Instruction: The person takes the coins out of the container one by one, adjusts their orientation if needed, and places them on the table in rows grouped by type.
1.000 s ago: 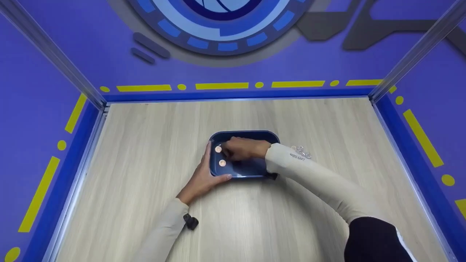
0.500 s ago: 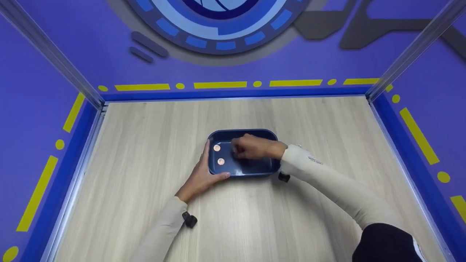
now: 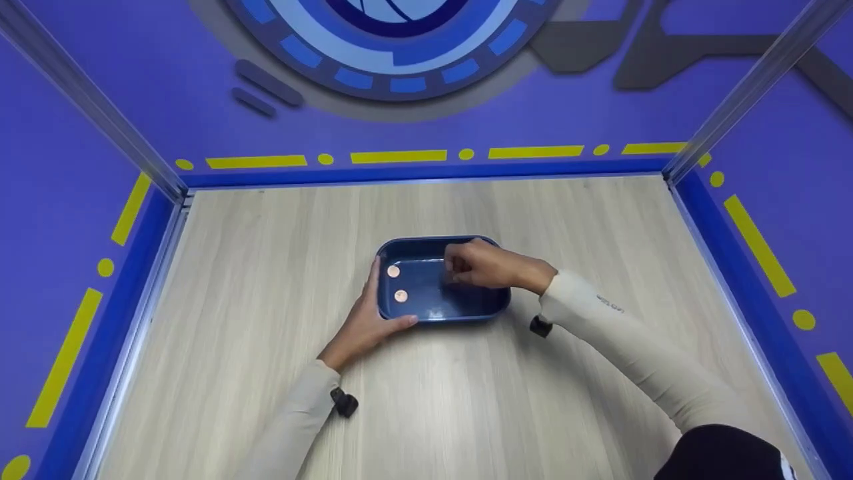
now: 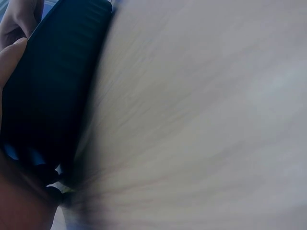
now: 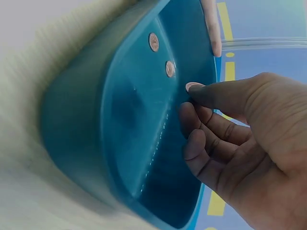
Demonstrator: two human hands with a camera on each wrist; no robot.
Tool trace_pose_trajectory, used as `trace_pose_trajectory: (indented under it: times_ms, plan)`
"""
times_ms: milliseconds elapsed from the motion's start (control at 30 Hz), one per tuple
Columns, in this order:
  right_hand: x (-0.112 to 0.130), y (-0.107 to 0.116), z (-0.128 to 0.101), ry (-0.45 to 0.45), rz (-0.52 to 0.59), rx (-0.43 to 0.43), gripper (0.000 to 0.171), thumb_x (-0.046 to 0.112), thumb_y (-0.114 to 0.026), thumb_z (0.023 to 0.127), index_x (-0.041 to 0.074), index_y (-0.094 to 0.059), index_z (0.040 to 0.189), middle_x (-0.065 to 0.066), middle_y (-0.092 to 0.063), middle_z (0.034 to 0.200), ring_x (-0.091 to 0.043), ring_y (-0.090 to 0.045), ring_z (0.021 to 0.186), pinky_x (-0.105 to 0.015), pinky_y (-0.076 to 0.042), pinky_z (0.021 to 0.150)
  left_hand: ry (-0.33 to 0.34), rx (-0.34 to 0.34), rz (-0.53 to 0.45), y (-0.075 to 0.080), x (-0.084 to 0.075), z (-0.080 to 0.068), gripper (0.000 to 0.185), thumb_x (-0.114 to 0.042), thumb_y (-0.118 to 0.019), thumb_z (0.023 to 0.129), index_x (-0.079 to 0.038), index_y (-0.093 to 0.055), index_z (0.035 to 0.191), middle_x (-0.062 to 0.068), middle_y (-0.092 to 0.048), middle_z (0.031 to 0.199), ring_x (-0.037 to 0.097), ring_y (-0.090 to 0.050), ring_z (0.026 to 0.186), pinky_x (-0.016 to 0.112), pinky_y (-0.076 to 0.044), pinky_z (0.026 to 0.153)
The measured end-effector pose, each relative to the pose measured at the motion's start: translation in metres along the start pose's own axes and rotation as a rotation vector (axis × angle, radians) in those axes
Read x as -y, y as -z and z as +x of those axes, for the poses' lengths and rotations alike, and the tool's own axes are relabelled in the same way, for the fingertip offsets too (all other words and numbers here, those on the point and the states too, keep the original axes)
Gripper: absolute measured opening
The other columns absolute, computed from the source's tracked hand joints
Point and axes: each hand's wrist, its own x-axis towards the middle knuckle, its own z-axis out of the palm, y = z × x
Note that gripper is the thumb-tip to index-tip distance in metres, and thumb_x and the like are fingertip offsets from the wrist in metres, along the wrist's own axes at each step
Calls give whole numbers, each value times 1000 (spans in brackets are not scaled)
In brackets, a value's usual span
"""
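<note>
A dark blue rectangular container (image 3: 433, 310) with rounded corners stands mid-table. My left hand (image 3: 363, 325) holds its left end, thumb at the near rim and fingers along the side wall. Two copper coins lie flat on the container's floor, a farther coin (image 3: 394, 272) and a nearer coin (image 3: 400, 296). My right hand (image 3: 490, 264) is over the container's right half. In the right wrist view its thumb and forefinger pinch another copper coin (image 5: 193, 84), the other fingers loosely curled. The left wrist view shows mostly the container's outer wall (image 4: 53, 86) and blurred tabletop.
The pale wooden table (image 3: 280, 253) extends around the container. A blue-purple wall (image 3: 400, 133) rises at the back, with side walls left and right. A black wrist camera (image 3: 540, 327) hangs beneath the right sleeve.
My right hand has moved to the right inside the container's outline, away from the two lying coins. My left hand keeps its hold. Small clear pieces right of the container are now hidden.
</note>
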Motion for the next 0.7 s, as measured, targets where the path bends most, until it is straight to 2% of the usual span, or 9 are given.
trace_pose_trajectory:
  times_ms: [100, 433, 700]
  plan:
    - [-2, 1, -8, 8, 15, -19, 12, -2, -76, 97, 5, -69, 105, -6, -76, 94, -18, -70, 85, -42, -60, 79, 5, 0, 4, 0, 0, 0, 140, -41, -97, 83, -32, 5, 179, 14, -14, 184, 36, -30, 162, 57, -25, 131]
    - [-11, 2, -34, -42, 65, -59, 13, -2, -78, 98, 4, -69, 105, -7, -76, 93, -17, -69, 83, -38, -58, 76, 18, 8, -8, 0, 0, -1, 139, -40, -96, 85, -34, 6, 178, 11, -13, 184, 34, -27, 164, 57, -22, 132]
    - [-21, 5, -56, -71, 104, -103, 12, 0, -80, 99, 4, -70, 104, -4, -76, 93, -14, -67, 82, -33, -57, 74, 4, -11, 17, -2, 0, -1, 139, -39, -96, 84, -30, 4, 179, 19, -15, 183, 41, -31, 161, 63, -26, 129]
